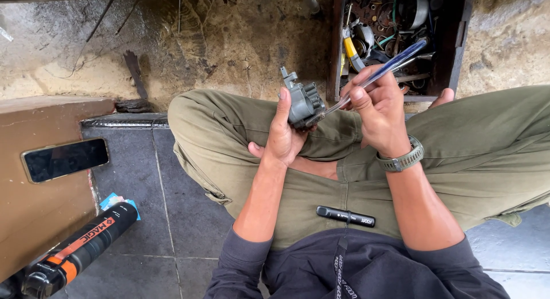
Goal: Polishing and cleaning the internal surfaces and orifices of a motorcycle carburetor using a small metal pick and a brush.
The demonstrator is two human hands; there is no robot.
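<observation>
left hand clenched round small grey metal engine part above lap, right hand pinching blue-handled screwdriver, tip touching the part's right side

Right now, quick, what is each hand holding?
Left hand: closed on a small grey metal part.
Right hand: closed on a blue-handled screwdriver.

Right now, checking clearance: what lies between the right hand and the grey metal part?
Head view: only the blue-handled screwdriver's metal shaft spans from right hand to grey metal part.
</observation>
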